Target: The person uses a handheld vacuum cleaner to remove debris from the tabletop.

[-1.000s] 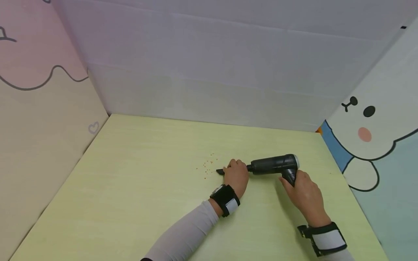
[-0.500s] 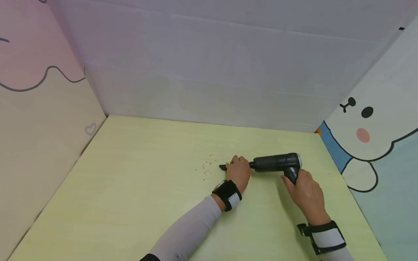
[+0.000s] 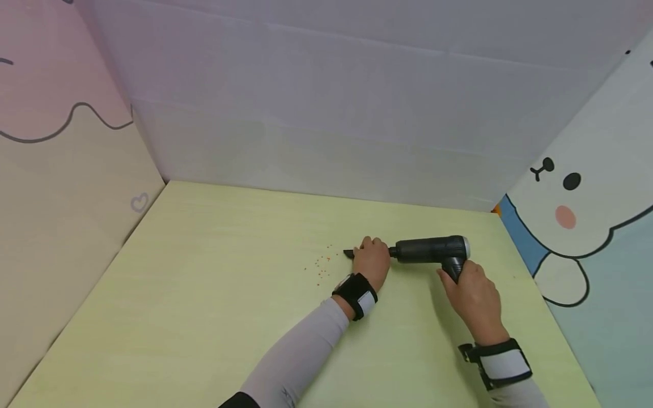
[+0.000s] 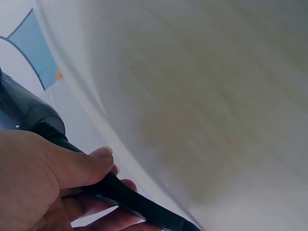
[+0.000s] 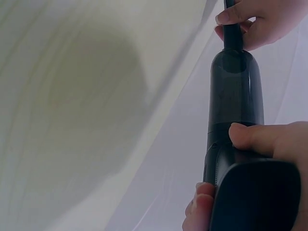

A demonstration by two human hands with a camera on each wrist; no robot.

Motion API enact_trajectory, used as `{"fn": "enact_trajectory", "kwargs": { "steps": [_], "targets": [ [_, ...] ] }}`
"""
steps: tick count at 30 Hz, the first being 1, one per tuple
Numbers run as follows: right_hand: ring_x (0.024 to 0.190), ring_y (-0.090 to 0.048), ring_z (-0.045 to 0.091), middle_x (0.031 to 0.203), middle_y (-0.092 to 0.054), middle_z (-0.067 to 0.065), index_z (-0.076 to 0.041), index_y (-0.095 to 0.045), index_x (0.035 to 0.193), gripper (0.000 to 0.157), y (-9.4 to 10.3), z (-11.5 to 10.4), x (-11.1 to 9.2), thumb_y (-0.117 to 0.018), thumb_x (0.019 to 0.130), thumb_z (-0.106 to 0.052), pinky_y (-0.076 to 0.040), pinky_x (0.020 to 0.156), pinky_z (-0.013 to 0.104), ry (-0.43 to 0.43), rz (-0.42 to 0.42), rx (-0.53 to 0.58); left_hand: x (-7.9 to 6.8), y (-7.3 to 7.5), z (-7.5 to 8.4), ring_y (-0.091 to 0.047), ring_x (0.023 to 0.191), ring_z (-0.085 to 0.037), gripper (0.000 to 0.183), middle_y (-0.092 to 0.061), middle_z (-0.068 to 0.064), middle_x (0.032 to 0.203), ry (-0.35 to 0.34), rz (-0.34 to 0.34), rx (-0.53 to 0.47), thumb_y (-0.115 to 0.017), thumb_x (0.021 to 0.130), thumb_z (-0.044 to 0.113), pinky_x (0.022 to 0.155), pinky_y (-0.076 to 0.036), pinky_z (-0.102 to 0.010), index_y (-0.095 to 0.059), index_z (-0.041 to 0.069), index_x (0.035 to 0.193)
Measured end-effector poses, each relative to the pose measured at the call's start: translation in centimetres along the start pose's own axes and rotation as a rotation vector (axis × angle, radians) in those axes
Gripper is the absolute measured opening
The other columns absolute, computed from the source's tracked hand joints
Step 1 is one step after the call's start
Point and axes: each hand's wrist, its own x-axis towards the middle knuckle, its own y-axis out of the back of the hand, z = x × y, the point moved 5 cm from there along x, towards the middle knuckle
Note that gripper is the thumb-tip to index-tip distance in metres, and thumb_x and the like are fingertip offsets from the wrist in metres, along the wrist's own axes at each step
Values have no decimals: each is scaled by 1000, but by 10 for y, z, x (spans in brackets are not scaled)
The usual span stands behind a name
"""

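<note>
A black handheld vacuum cleaner is held nearly level over the pale yellow table, its body pointing left. My right hand grips its handle; in the right wrist view the right thumb lies along the body. At the other end my left hand holds the narrow black nozzle, with thumb and fingers on opposite sides of it in the left wrist view. The nozzle tip pokes out left of the left hand, just to the right of scattered small orange crumbs.
The yellow table runs back to a plain pale wall. A beige and pink panel borders it on the left, a cartoon-printed panel on the right. Both wrists wear black straps.
Both hands have shifted slightly toward the back of the table with the vacuum cleaner. The nozzle tip has moved a little right and back, away from the crumbs; both grips stay the same.
</note>
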Motion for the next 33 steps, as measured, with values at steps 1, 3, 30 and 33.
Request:
{"fn": "enact_trajectory", "kwargs": {
  "steps": [1, 3, 30, 33],
  "targets": [
    [49, -48, 26, 73, -48, 18, 12, -52, 92, 49, 0, 0, 1, -71, 94, -34, -34, 39, 35, -2, -4, -1, 0, 0, 0, -63, 95, -21, 17, -66, -2, 97, 4, 1, 2, -65, 100, 31, 84, -61, -37, -75, 18, 105],
    [49, -48, 26, 73, -49, 18, 12, -52, 92, 50, -1, -1, 2, -71, 94, -34, -35, 39, 35, 1, -6, 0, 1, 0, -1, -63, 95, -20, 17, -66, -2, 97, 11, -2, 3, -65, 100, 30, 85, -61, -37, -75, 18, 105],
    [49, -48, 26, 72, -49, 17, 11, -51, 90, 49, -13, -8, 2, -71, 94, -34, -36, 39, 35, 38, -4, -22, -6, -14, -8, -63, 96, -21, 18, -66, -3, 97, 55, -27, -15, -65, 100, 31, 87, -61, -38, -74, 16, 106],
    [49, -48, 26, 71, -49, 17, 11, -51, 89, 49, -15, -8, 2, -72, 94, -34, -36, 39, 35, 39, -4, -24, -6, -16, -8, -63, 96, -21, 18, -66, -3, 97, 63, -26, -20, -65, 101, 30, 87, -61, -39, -74, 17, 106]
  ]
}}
